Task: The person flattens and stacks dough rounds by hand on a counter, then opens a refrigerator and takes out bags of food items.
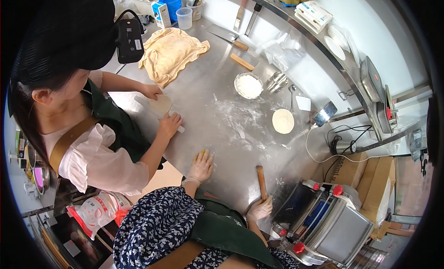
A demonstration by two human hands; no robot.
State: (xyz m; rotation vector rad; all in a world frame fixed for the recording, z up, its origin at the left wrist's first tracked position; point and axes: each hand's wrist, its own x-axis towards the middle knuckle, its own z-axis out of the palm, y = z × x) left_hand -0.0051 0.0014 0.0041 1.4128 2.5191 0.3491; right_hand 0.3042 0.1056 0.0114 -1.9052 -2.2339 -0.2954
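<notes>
My right hand [260, 209], in a clear glove, grips one end of a thin wooden rolling pin [262, 182] near the table's front edge. The pin points away from me over the metal table [217, 144]. My left hand [201, 165], gloved too, rests on the tabletop with its fingers stretched out and holds nothing. Ahead and to the right lies a pale round dough wrapper [283, 121], beside streaks of white flour [243, 116]. A bowl of flour [249, 86] stands farther back.
At left, a co-worker's hands [170, 124] work a dough round [161, 104] over a white rolling pin. A large dough sheet [172, 56] lies behind. A knife [229, 40] and a scraper [242, 61] lie near the wall; a phone [325, 114] and a rolling machine [319, 222] are right.
</notes>
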